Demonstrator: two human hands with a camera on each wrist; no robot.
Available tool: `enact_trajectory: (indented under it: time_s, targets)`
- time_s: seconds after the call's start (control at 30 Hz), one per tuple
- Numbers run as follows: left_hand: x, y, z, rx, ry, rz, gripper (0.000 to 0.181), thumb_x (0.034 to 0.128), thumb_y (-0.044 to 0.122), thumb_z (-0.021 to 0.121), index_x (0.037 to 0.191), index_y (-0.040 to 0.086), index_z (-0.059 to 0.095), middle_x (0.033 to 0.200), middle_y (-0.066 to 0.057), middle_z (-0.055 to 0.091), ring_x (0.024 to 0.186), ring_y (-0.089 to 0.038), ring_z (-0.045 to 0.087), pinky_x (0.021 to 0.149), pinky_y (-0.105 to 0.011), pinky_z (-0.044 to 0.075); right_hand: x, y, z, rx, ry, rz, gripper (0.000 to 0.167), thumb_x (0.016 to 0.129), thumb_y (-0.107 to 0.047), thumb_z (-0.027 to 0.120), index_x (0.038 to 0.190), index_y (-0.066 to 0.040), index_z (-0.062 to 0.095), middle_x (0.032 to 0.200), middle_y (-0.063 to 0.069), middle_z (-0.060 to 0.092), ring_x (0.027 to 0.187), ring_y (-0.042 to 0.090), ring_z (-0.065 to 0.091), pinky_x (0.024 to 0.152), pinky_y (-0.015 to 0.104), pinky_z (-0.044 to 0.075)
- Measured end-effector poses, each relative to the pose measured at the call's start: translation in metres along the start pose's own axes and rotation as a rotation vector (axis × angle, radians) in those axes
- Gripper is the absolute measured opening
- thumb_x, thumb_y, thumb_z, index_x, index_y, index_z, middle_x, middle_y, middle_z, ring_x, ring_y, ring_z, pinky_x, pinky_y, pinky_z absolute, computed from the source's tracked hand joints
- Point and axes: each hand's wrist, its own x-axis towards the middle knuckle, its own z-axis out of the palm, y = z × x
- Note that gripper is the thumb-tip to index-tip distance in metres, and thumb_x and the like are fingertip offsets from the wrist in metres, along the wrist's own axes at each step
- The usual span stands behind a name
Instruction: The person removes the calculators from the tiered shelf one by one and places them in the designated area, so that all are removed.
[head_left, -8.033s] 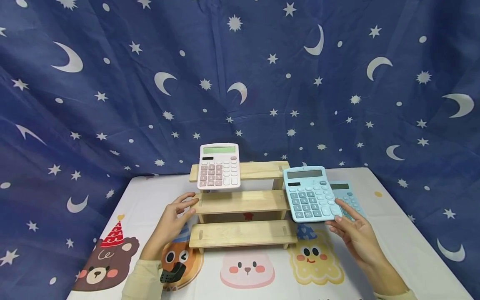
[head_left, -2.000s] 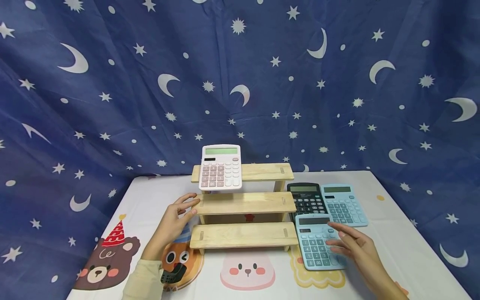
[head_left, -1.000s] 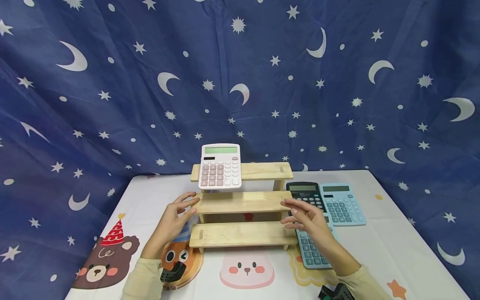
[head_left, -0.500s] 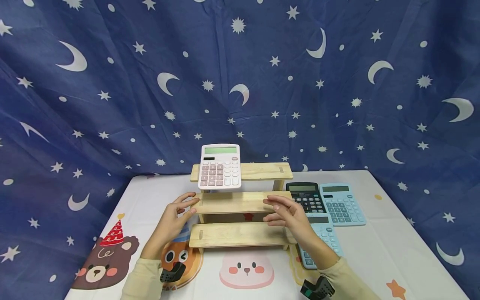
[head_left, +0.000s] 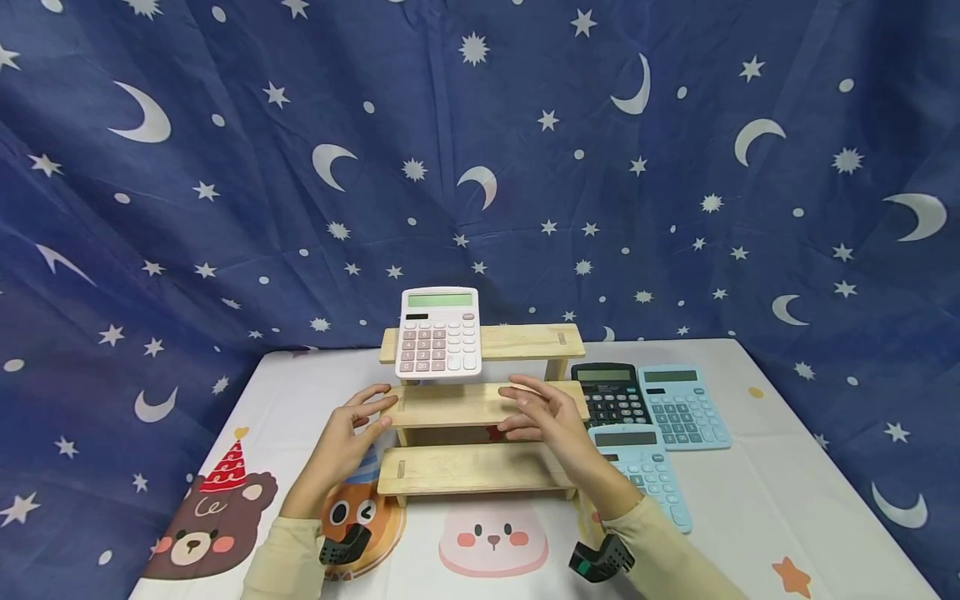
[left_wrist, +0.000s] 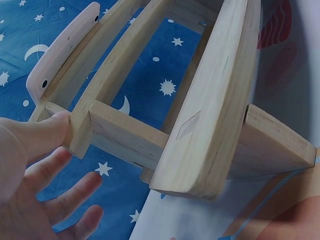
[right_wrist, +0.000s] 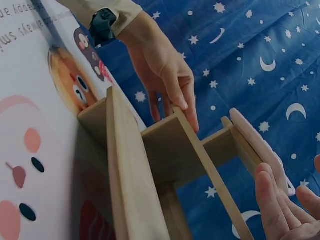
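My left hand (head_left: 341,446) pinches the left end of the middle board of a three-tier wooden display stand (head_left: 480,467); thumb and index finger lie against that board in the left wrist view. On the top tier, a white-and-pink calculator (head_left: 439,333) leans back at the left. My right hand (head_left: 551,429) is held over the right part of the middle board, fingers loosely spread, with nothing in them. Right of the stand lie a black calculator (head_left: 611,392) and a blue calculator (head_left: 684,407). Another blue calculator (head_left: 648,475) sits nearer, partly hidden by my right forearm.
A white cloth (head_left: 780,467) with cartoon prints covers the table. Behind it hangs a blue curtain (head_left: 525,167) with moons and stars. Black wrist devices (head_left: 602,558) are strapped to both forearms.
Eight seconds ago my right hand held up a blue calculator; that one now lies on the table in front. The right hand has since moved left over the stand. My left hand stays put.
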Motion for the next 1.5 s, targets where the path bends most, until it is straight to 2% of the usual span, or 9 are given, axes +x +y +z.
enact_trajectory:
  time_s: [0.47, 0.7, 0.93, 1.27, 1.5]
  targets:
    - [0.001, -0.002, 0.0, -0.008, 0.005, 0.026, 0.035, 0.0992, 0.012, 0.064, 0.131, -0.001, 0.066, 0.148, -0.021, 0.053, 0.14, -0.048, 0.046, 0.1, -0.069, 0.045, 0.024, -0.008, 0.02, 0.092, 0.004, 0.031, 0.052, 0.105, -0.011, 0.051, 0.154, -0.006, 0.036, 0.149, 0.031, 0.049, 0.082, 0.014, 0.076, 0.081, 0.036, 0.062]
    - [0.0, -0.002, -0.001, -0.009, 0.005, 0.028, 0.034, 0.0992, 0.012, 0.063, 0.131, -0.001, 0.066, 0.148, -0.024, 0.052, 0.14, -0.048, 0.045, 0.1, -0.069, 0.045, 0.035, -0.009, 0.027, 0.045, 0.01, 0.034, 0.06, 0.103, -0.008, 0.053, 0.158, -0.016, 0.032, 0.15, 0.027, 0.049, 0.083, 0.014, 0.076, 0.08, 0.036, 0.063]
    - [0.0, -0.002, -0.001, -0.009, 0.006, 0.029, 0.034, 0.0993, 0.012, 0.063, 0.131, -0.001, 0.067, 0.148, -0.022, 0.053, 0.14, -0.048, 0.045, 0.1, -0.069, 0.045, 0.043, -0.012, 0.032, 0.057, -0.005, 0.035, 0.065, 0.103, -0.006, 0.052, 0.161, -0.02, 0.027, 0.152, 0.028, 0.047, 0.083, 0.014, 0.076, 0.079, 0.032, 0.062]
    - [0.0, -0.002, 0.0, -0.015, 0.009, 0.03, 0.035, 0.0991, 0.012, 0.064, 0.131, 0.0, 0.067, 0.148, -0.021, 0.053, 0.14, -0.047, 0.046, 0.099, -0.069, 0.044, 0.054, -0.014, 0.038, 0.066, -0.004, 0.037, 0.064, 0.103, -0.001, 0.049, 0.161, -0.017, 0.027, 0.134, 0.034, 0.059, 0.079, 0.012, 0.074, 0.075, 0.026, 0.061]
    - [0.0, -0.003, 0.0, -0.021, 0.007, 0.027, 0.035, 0.0989, 0.012, 0.064, 0.131, -0.001, 0.067, 0.148, -0.021, 0.053, 0.14, -0.047, 0.046, 0.1, -0.069, 0.044, 0.058, -0.011, 0.043, 0.071, 0.014, 0.042, 0.066, 0.1, 0.001, 0.053, 0.16, -0.017, 0.029, 0.121, 0.029, 0.068, 0.078, 0.014, 0.075, 0.073, 0.027, 0.062]
